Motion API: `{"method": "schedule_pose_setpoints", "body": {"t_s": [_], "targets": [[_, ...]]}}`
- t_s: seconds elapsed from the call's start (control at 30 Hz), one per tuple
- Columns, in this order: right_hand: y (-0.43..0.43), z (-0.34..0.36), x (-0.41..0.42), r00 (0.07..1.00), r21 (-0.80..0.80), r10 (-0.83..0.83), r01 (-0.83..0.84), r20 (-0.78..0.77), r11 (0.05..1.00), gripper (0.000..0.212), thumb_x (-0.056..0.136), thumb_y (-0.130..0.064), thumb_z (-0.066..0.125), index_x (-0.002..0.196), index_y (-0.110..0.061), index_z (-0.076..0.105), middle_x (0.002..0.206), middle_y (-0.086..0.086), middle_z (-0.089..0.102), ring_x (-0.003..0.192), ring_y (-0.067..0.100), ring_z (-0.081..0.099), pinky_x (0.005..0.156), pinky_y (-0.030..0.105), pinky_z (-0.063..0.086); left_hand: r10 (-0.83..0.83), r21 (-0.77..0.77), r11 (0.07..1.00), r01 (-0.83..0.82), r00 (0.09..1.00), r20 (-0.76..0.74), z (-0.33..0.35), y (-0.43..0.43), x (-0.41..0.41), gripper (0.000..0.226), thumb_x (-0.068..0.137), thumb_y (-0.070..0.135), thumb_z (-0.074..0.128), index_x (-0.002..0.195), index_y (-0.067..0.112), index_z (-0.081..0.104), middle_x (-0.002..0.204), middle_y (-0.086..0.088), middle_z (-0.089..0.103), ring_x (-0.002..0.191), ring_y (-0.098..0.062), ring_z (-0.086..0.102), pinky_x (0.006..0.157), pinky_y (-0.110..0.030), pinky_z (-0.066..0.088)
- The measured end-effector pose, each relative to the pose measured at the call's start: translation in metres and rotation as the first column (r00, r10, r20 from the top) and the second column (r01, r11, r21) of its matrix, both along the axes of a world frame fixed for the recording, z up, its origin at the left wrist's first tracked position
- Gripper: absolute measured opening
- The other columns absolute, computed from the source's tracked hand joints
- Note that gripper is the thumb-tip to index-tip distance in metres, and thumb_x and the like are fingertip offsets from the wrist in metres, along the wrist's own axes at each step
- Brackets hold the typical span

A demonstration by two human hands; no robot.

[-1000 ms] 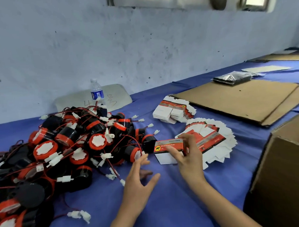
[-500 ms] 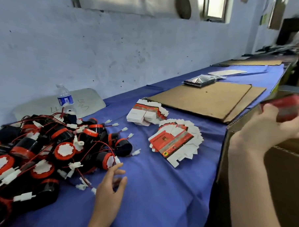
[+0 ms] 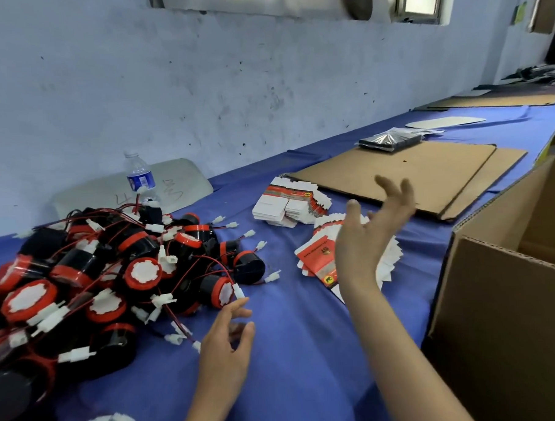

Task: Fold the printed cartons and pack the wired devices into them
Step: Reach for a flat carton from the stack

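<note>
A heap of black wired devices [image 3: 91,282] with red rings, red wires and white plugs covers the left of the blue table. Two stacks of flat red-and-white printed cartons lie mid-table: a fanned stack [image 3: 320,262] and a farther stack [image 3: 288,205]. My left hand [image 3: 226,346] hovers low over the cloth beside the heap, fingers loosely spread, holding nothing. My right hand [image 3: 371,230] is raised above the fanned stack, fingers straight and empty, partly hiding it.
A large open cardboard box [image 3: 509,295] stands at the right. Flat cardboard sheets [image 3: 395,176] lie behind the cartons, with a black wrapped packet [image 3: 389,140] on them. A water bottle [image 3: 139,178] stands by the wall behind the heap.
My right hand carried a folded red carton over to the cardboard box, let it go, and has swung back empty over the fanned stack. My left hand stayed by the heap.
</note>
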State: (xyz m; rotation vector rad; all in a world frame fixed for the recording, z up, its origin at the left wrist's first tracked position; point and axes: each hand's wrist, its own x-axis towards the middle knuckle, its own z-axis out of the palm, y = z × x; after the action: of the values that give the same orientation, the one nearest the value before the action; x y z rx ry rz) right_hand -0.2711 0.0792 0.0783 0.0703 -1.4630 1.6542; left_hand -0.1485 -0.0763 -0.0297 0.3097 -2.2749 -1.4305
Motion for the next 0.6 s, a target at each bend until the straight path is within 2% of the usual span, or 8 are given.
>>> {"method": "schedule_pose_setpoints", "body": {"t_s": [0.03,0.07,0.1,0.13,0.2,0.4,0.5,0.6], "targets": [[-0.006,-0.005,-0.008,0.985,0.331,-0.043,-0.016,0.17,0.944,0.052,0.084,-0.023,0.054,0.128,-0.049,0.044,0.156,0.008,0.019,0.144,0.028,0.016,0.113,0.055,0.023,0.001,0.001,1.0,-0.001,1.0,0.002,0.0,0.0,0.001,0.038,0.092,0.006,0.059,0.114,0.037,0.057,0.104,0.01,0.065,0.083,-0.003,0.062,0.074,-0.007,0.044],[-0.013,-0.02,-0.019,0.917,0.617,-0.134,-0.139,0.375,0.774,0.051,0.087,-0.031,0.056,0.136,-0.036,0.042,0.16,0.009,0.006,0.147,0.033,-0.001,0.115,0.059,0.009,0.006,-0.006,1.0,-0.006,1.0,0.0,0.0,0.0,0.001,0.038,0.092,0.006,0.059,0.114,0.037,0.057,0.104,0.011,0.065,0.083,-0.003,0.062,0.073,-0.007,0.044],[-0.018,-0.038,-0.026,0.821,0.772,-0.25,-0.315,0.513,0.553,0.057,0.089,-0.04,0.056,0.141,-0.033,0.036,0.161,0.009,-0.006,0.145,0.037,-0.016,0.114,0.063,-0.003,0.012,-0.015,1.0,-0.012,1.0,-0.003,0.0,0.001,0.002,0.038,0.092,0.005,0.059,0.114,0.036,0.058,0.103,0.011,0.066,0.082,-0.002,0.061,0.072,-0.007,0.044],[-0.02,-0.053,-0.031,0.72,0.785,-0.337,-0.476,0.607,0.396,0.062,0.089,-0.047,0.054,0.145,-0.034,0.03,0.161,0.01,-0.014,0.142,0.041,-0.025,0.11,0.064,-0.011,0.016,-0.019,1.0,-0.016,1.0,-0.006,0.0,0.001,0.003,0.037,0.092,0.005,0.06,0.115,0.034,0.059,0.102,0.011,0.066,0.08,-0.001,0.061,0.071,-0.008,0.044],[-0.018,-0.08,-0.037,0.641,0.753,-0.398,-0.588,0.656,0.296,0.066,0.092,-0.051,0.048,0.15,-0.037,0.02,0.159,0.013,-0.019,0.138,0.047,-0.029,0.106,0.065,-0.018,0.014,-0.01,1.0,-0.014,1.0,-0.008,0.0,0.001,0.004,0.035,0.092,0.005,0.06,0.114,0.033,0.059,0.102,0.011,0.066,0.081,-0.001,0.061,0.071,-0.009,0.045],[-0.014,-0.09,-0.041,0.685,0.755,-0.322,-0.557,0.653,0.346,0.07,0.086,-0.056,0.058,0.146,-0.034,0.029,0.161,0.013,-0.009,0.144,0.042,-0.017,0.115,0.053,-0.01,0.01,-0.023,1.0,-0.01,1.0,0.019,0.0,0.0,0.0,0.037,0.093,0.006,0.058,0.112,0.037,0.056,0.102,0.013,0.064,0.079,-0.001,0.06,0.071,-0.012,0.046],[0.0,-0.09,-0.047,0.695,0.733,-0.33,-0.417,0.638,0.538,0.074,0.082,-0.068,0.055,0.143,-0.031,0.037,0.161,0.008,0.008,0.147,0.031,-0.01,0.115,0.053,-0.004,0.011,-0.024,1.0,-0.01,1.0,0.021,0.0,0.001,0.0,0.037,0.092,0.007,0.059,0.112,0.038,0.057,0.101,0.014,0.065,0.08,-0.001,0.06,0.071,-0.01,0.045],[0.018,-0.086,-0.055,0.619,0.682,-0.432,-0.24,0.656,0.691,0.084,0.078,-0.064,0.063,0.147,-0.026,0.032,0.16,0.007,0.016,0.148,0.03,-0.003,0.114,0.061,-0.001,0.015,-0.033,0.999,-0.014,1.0,0.022,-0.001,0.001,0.0,0.039,0.092,0.008,0.059,0.111,0.042,0.056,0.102,0.015,0.065,0.082,-0.001,0.06,0.072,-0.011,0.045]]}}
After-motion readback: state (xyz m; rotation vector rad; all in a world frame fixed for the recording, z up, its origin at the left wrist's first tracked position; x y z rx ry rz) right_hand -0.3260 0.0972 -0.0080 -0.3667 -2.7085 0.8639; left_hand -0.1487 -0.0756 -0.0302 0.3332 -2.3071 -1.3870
